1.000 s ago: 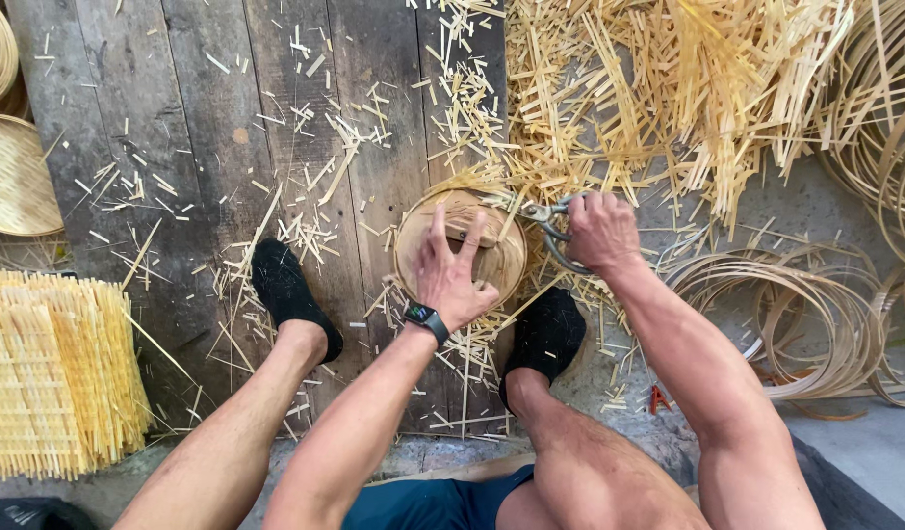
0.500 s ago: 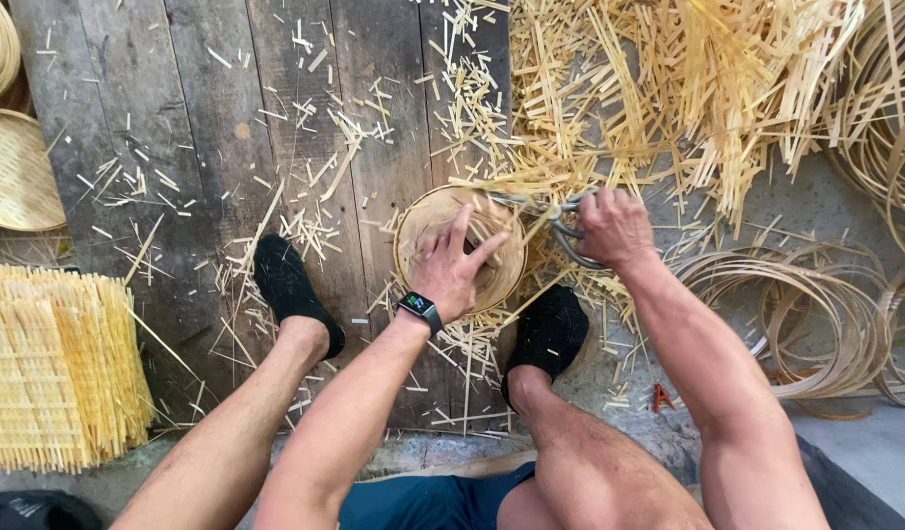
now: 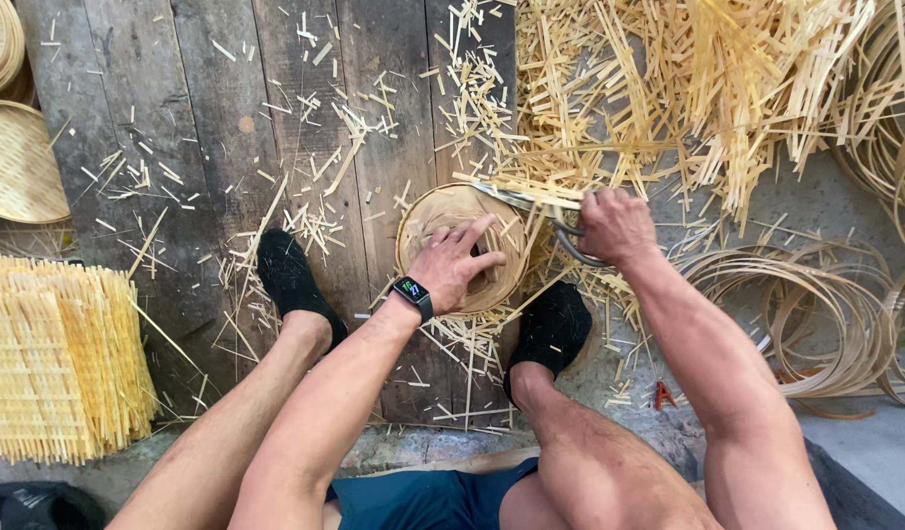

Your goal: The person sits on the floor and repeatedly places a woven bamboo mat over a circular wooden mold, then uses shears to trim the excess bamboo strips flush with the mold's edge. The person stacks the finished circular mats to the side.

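Observation:
A small round woven bamboo basket lies on the wooden planks between my feet. My left hand, with a watch on the wrist, presses flat on it, fingers spread. My right hand grips the handles of metal shears, whose blades reach along the basket's far right rim among protruding bamboo strips. Both feet wear black socks, one at each side of the basket.
A large heap of cut bamboo strips lies at the upper right, coiled bamboo hoops at the right. A woven bamboo mat stack sits at the left, round woven trays at the upper left. Offcuts litter the planks.
My left hand has shifted on the basket, turning it a little. My right hand and the shears moved slightly along the rim.

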